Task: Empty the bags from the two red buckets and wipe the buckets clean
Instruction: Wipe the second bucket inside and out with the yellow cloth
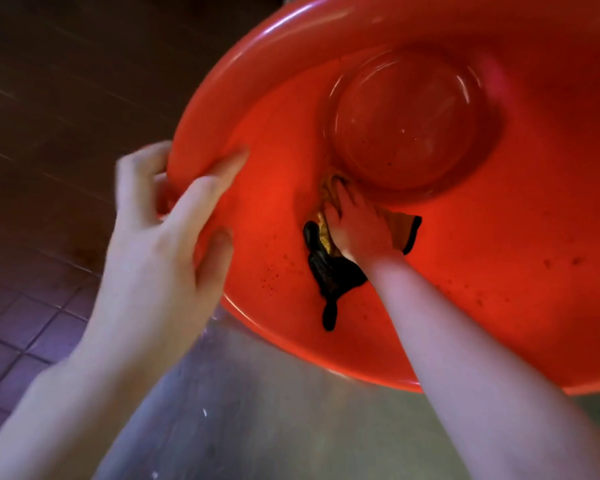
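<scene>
A large red bucket [499,237] lies tilted toward me on a metal surface, its round bottom facing the camera. My left hand [163,230] grips its near left rim, fingers inside and thumb curled over the edge. Deep inside the bucket, my right hand [355,226] presses a black and yellow cloth [329,265] against the inner wall just below the bottom. Dark specks dot the wall around the cloth. No bags show inside this bucket. A second bucket is not in view.
A wet stainless steel surface [274,410] runs under the bucket and my arms. Dark reddish floor tiles [32,323] lie to the left and beyond.
</scene>
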Motion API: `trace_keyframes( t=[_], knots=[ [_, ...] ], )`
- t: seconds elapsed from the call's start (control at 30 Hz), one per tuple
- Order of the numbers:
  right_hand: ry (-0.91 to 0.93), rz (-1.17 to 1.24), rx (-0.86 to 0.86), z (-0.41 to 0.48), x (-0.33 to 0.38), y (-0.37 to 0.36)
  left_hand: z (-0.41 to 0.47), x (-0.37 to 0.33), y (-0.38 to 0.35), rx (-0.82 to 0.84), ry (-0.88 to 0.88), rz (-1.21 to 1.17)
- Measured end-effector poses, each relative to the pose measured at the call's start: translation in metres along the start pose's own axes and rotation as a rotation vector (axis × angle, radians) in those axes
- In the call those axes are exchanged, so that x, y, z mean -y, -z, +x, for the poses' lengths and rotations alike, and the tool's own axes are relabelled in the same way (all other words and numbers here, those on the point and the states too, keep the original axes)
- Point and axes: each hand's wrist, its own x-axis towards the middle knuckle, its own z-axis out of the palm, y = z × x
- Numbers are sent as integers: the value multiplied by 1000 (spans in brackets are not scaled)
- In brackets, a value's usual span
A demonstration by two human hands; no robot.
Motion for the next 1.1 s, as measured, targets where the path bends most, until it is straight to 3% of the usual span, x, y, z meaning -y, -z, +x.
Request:
trace_keyframes(
  t=[0.1,0.2,0.33,0.47,0.7,0.87,0.97,1.1],
  knots=[
    [-73,-148,-45,-11,-18,2,6,5,-8,130,152,85],
    [-125,-306,-69,-22,-41,10,-21,5,-33,172,341,-108],
    [-69,-441,-53,-21,-65,29,-57,-7,-71,183,437,-328],
    [-167,-337,53,-48,-45,31,-68,-19,-94,145,488,-418],
    [121,-139,-18,-170,27,-7,-70,-14,-102,88,510,-429],
    [-71,-206,-26,-90,7,-2,-74,-7,-100,105,543,-445],
    [-243,-100,17,-23,-9,7,-74,-7,-101,121,545,-463],
    [-258,-101,13,0,-4,9,-74,-6,-104,111,537,-453]
  ],
)
